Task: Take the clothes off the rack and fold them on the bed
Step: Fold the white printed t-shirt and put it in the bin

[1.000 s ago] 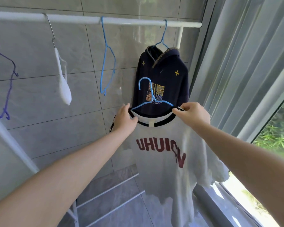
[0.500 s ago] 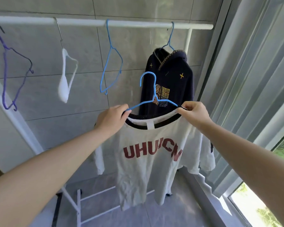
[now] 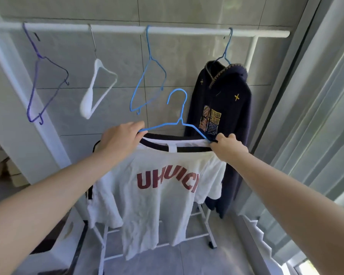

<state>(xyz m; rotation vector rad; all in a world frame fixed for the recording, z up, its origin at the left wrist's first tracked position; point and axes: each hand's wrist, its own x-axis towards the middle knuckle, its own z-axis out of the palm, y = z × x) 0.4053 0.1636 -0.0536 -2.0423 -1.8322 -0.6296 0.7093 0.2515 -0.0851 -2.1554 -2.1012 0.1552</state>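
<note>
I'm holding the white T-shirt [image 3: 157, 195] below the rack rail [image 3: 187, 33]. My left hand [image 3: 121, 139] is gripping its shoulder. My right hand [image 3: 229, 148] is pinching the collar beside the blue hanger [image 3: 179, 124].

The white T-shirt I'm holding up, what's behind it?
Behind the white T-shirt hangs a navy hoodie on the rack rail, showing past its right edge. The rack's lower bars and floor peek out below. The hoodie's lower left part is covered.
</note>
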